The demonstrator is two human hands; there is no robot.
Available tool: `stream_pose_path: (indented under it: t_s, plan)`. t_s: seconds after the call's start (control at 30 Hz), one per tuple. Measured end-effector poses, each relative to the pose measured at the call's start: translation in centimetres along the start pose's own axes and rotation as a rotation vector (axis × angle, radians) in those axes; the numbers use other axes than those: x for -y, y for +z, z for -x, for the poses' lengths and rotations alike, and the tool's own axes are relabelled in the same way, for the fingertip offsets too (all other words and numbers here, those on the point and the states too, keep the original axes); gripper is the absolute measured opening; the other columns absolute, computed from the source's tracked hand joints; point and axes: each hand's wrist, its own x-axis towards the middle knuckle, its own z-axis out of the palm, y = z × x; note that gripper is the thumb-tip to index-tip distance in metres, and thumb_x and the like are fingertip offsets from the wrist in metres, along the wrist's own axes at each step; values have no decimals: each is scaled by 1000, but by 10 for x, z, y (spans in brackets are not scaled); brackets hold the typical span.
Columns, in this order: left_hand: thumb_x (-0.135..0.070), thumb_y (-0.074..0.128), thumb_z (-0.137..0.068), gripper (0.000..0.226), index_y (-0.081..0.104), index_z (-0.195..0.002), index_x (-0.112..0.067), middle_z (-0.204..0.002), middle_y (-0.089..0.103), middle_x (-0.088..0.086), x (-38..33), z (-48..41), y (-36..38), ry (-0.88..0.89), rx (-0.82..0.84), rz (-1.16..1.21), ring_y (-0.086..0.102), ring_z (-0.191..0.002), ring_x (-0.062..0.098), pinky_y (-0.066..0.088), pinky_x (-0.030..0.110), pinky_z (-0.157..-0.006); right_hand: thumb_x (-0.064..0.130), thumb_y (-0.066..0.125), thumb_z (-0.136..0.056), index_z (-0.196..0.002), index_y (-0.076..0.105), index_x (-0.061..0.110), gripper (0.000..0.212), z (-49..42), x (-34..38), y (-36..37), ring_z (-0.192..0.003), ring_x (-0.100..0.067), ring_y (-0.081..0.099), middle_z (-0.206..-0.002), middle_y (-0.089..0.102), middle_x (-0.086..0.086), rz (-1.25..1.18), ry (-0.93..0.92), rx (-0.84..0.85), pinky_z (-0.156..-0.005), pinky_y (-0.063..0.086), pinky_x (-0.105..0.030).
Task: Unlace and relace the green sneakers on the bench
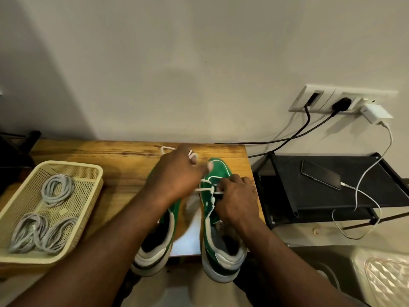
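Two sneakers: the left sneaker (155, 247) and right sneaker (221, 258) stand side by side at lower centre of the frame on the bench (99, 151), toes toward the wall and heels jutting past the near edge.
Lace: a white lace (204, 189) crosses the lower eyelets of the right sneaker and runs up to the left hand. The eyelets nearer the collar look bare, so the lacing seems only part done.
Left hand: the left hand (177, 173), blurred, is over the toe of the left sneaker, fingers curled with the white lace looped round a fingertip.
Right hand: the right hand (236, 200) sits on the right sneaker's throat, thumb and fingers pinching the white lace at an eyelet.
Risk, tipping: with the heels overhanging, a hard tug could drag a sneaker off the edge.
Risk, lace: the loop may slip off the finger, or a long pull may draw the far end out of its eyelet and leave the ends uneven.
Risk, reach: the left forearm crosses the left sneaker and could knock it.
Surface: grained wood. I cannot identify a pale patch between the sneakers.
Basket: at lower left, a cream mesh basket (73, 163) holds three grey lace coils (58, 190).
Room: a plain wall (177, 63). At upper right is a socket plate (321, 98) with a white charger (376, 113). At right a black rack (283, 196) carries a phone (321, 177) on a white cable (363, 180).
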Motion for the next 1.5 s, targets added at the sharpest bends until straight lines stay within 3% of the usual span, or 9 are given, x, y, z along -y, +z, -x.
stream_pose_path:
  t_s: [0.13, 0.27, 0.4, 0.57, 0.87, 1.03, 1.13, 1.3, 1.5]
  plan:
    - [-61, 64, -95, 60, 40, -137, -26, -111, 67, 0, 11, 6, 26, -5, 172, -409, 66, -98, 26, 57, 41, -83, 31, 67, -88, -127, 66, 28, 39, 0, 0, 1, -122, -26, 45, -130, 58, 0, -12, -6, -5, -98, 47, -45]
    - [-62, 51, -102, 44, 65, -97, -20, -90, 65, 3, 15, 1, 51, 4, 255, -578, 64, -83, 22, 55, 39, -77, 28, 66, -90, -121, 67, 26, 31, 1, -1, 2, -121, -26, 46, -128, 58, 0, -10, -7, -13, -98, 46, -43]
    - [-42, 56, -105, 36, 70, -85, -16, -88, 69, 6, 10, -4, 50, -13, 273, -324, 67, -83, 24, 57, 39, -79, 29, 67, -90, -127, 65, 27, 37, 1, -2, 1, -122, -26, 45, -129, 58, 0, -20, -16, -6, -99, 46, -44]
    - [-14, 58, -93, 36, 52, -58, -12, -58, 55, -1, -19, 3, 5, -4, 91, 557, 45, -49, 16, 37, 30, -60, 32, 71, -89, -130, 61, 27, 42, -1, -4, 1, -120, -27, 44, -130, 55, -1, -65, 20, -24, -99, 48, -47]
    - [-7, 61, -90, 48, 47, -45, -13, -49, 35, 8, -10, 4, -18, 26, 29, 708, 27, -40, 17, 27, 26, -48, 25, 84, -82, -135, 45, 24, 66, -1, -5, 2, -125, -27, 41, -137, 43, -5, -155, 61, -17, -89, 41, -30]
    - [-22, 68, -83, 27, 68, -60, -7, -61, 62, 15, -4, -3, -23, 19, 91, 56, 51, -50, 18, 36, 25, -52, 27, 81, -84, -140, 43, 23, 69, 0, -2, 2, -126, -28, 42, -140, 45, -6, -110, 60, -17, -91, 40, -30]
    - [-43, 68, -68, 29, 67, -91, -24, -98, 66, 4, 4, 0, -16, -11, 151, -479, 62, -90, 22, 53, 35, -76, 27, 80, -83, -140, 44, 23, 68, -3, -4, -2, -127, -28, 41, -139, 45, -6, -159, 75, 23, -95, 44, -34]
    - [-40, 60, -99, 36, 60, -135, -40, -140, 60, -7, 2, 6, 17, 228, 140, -585, 45, -135, 26, 36, 52, -113, 30, 80, -81, -141, 46, 23, 69, -10, -4, -15, -125, -30, 45, -137, 46, -7, -159, 60, 128, -95, 48, -40]
    - [-37, 58, -104, 20, 70, -116, -27, -93, 65, -3, 4, 6, 42, 274, 131, -702, 61, -98, 20, 46, 43, -100, 50, 78, -82, -147, 44, 28, 76, -11, -10, -24, -122, -36, 51, -134, 47, -11, -6, 46, 137, -97, 51, -45]
